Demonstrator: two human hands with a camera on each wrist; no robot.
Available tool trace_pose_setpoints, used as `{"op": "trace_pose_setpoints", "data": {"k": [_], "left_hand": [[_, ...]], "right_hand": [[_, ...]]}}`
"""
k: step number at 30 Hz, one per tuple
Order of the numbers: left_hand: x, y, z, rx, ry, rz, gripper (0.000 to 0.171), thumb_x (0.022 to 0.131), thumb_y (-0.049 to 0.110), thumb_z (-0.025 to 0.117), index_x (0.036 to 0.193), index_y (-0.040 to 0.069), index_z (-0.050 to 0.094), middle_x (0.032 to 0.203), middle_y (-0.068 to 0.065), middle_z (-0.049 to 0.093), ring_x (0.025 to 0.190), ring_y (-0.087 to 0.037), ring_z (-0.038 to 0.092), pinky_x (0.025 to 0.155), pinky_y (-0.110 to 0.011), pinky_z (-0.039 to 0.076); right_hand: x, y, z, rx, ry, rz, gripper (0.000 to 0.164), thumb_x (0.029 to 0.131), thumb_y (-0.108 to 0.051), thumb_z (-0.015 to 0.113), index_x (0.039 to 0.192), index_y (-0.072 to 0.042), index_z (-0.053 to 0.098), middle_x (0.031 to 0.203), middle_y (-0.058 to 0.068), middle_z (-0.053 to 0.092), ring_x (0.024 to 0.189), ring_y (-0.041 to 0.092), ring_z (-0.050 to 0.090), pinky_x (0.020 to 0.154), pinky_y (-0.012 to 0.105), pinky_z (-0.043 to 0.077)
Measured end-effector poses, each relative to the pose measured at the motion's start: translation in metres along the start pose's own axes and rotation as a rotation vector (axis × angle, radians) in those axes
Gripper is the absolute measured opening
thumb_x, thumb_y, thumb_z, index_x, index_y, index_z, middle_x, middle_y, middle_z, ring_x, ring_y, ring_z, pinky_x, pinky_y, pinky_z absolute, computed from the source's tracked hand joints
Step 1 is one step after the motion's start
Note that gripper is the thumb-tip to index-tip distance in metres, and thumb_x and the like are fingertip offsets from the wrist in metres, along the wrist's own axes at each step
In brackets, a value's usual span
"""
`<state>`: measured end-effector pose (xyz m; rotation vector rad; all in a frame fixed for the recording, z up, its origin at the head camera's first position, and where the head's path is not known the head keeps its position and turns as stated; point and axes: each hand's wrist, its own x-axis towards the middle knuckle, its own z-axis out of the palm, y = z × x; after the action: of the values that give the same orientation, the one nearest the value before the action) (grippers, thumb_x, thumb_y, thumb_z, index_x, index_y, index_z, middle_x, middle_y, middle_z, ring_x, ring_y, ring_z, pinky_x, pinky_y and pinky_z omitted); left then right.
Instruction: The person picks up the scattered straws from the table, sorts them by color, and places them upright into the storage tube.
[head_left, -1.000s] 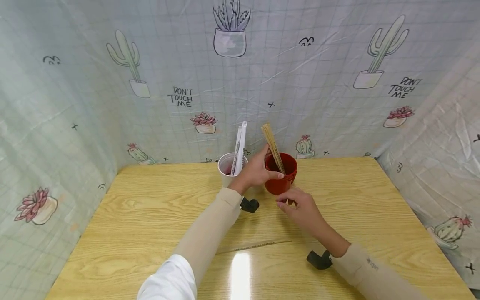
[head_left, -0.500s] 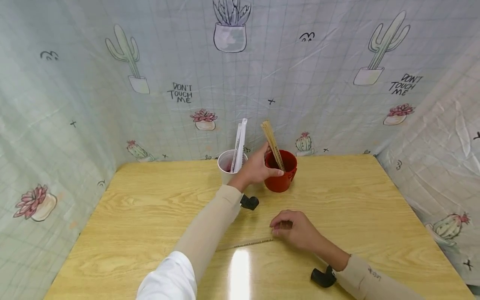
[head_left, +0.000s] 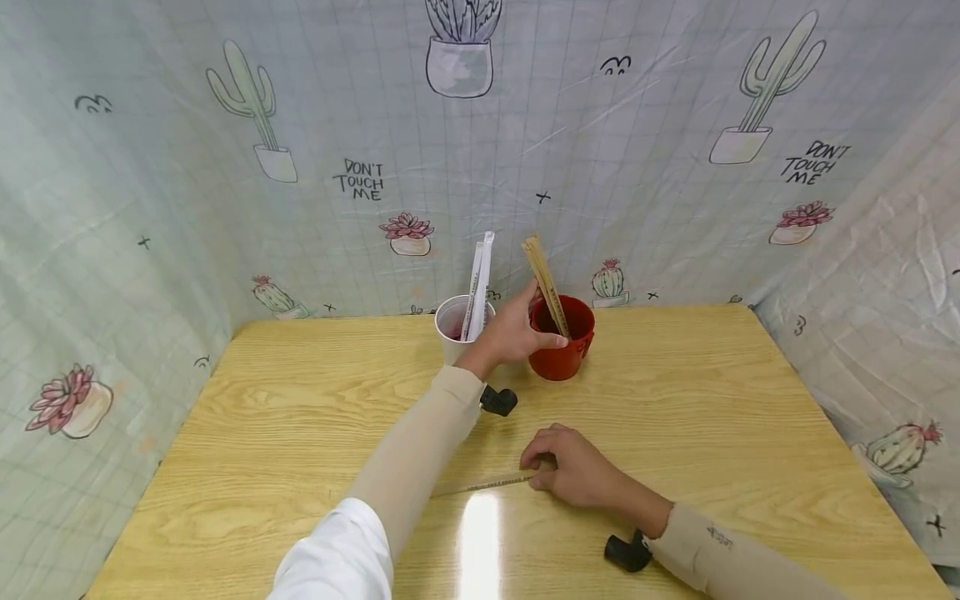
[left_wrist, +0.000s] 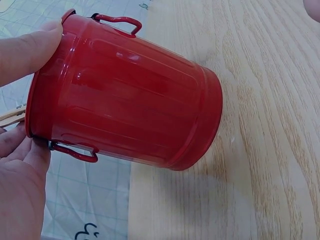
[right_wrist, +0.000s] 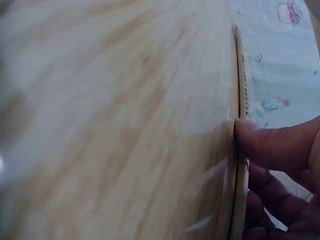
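My left hand (head_left: 513, 329) grips the rim of a small red metal bucket (left_wrist: 135, 90), thumb on the near side and fingers around the back. The bucket stands at the back of the table, and looped handles show on its sides in the left wrist view. A bundle of tan printed sticks (head_left: 545, 283) leans in it. On the table in front, a slim tan stick in a printed wrapper (head_left: 487, 485) lies crosswise. My right hand (head_left: 568, 471) pinches its right end; in the right wrist view the thumb (right_wrist: 280, 145) presses on the stick, with fingers curled beneath.
Beside the bucket, partly behind my left wrist, stands a white cup (head_left: 444, 329) with white paper-wrapped sticks (head_left: 477, 287) in it. A cactus-print cloth (head_left: 637, 208) hangs behind and around the wooden table (head_left: 315, 392). Black camera mounts (head_left: 628, 552) sit at both wrists.
My right hand has come from beside the bucket down toward the front and left, and now pinches the stick on the table. My left hand keeps hold of the bucket.
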<state>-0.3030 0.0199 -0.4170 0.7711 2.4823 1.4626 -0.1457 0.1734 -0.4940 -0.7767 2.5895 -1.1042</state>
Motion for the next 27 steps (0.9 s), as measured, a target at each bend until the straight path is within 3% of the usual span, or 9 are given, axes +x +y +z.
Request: {"op": "trace_pose_setpoints", "data": {"k": [7, 13, 20, 27], "left_hand": [[0.001, -0.001, 0.001, -0.001, -0.008, -0.004, 0.092, 0.086, 0.021, 0.087, 0.159, 0.015, 0.032, 0.152, -0.006, 0.059, 0.139, -0.024, 0.058, 0.12, -0.045, 0.047], [0.001, 0.0, -0.001, 0.007, -0.012, -0.013, 0.092, 0.086, 0.022, 0.087, 0.159, 0.016, 0.032, 0.153, -0.006, 0.058, 0.14, -0.024, 0.057, 0.12, -0.045, 0.047], [0.001, 0.002, -0.004, 0.012, -0.023, -0.04, 0.096, 0.087, 0.024, 0.087, 0.162, 0.018, 0.028, 0.155, -0.006, 0.056, 0.142, -0.025, 0.056, 0.12, -0.045, 0.047], [0.004, 0.002, -0.005, -0.012, -0.023, -0.018, 0.093, 0.086, 0.019, 0.087, 0.16, 0.014, 0.031, 0.152, -0.008, 0.058, 0.14, -0.027, 0.057, 0.12, -0.046, 0.047]], "right_hand": [[0.0, 0.001, -0.001, -0.069, -0.053, -0.046, 0.018, 0.09, -0.004, 0.077, 0.085, -0.021, 0.075, 0.082, -0.014, 0.066, 0.083, 0.002, 0.05, 0.076, 0.022, 0.047], [-0.006, 0.006, -0.013, -0.129, -0.089, -0.104, 0.012, 0.093, -0.008, 0.073, 0.092, -0.019, 0.077, 0.089, -0.014, 0.067, 0.086, 0.0, 0.054, 0.088, 0.03, 0.053], [-0.015, 0.006, -0.036, -0.106, -0.099, -0.164, 0.01, 0.097, -0.01, 0.069, 0.096, -0.018, 0.074, 0.092, -0.013, 0.065, 0.088, 0.0, 0.05, 0.08, 0.024, 0.05], [-0.02, 0.003, -0.06, -0.05, -0.07, -0.24, 0.004, 0.097, -0.009, 0.069, 0.096, -0.013, 0.069, 0.092, -0.01, 0.062, 0.09, 0.001, 0.049, 0.077, 0.021, 0.048]]}}
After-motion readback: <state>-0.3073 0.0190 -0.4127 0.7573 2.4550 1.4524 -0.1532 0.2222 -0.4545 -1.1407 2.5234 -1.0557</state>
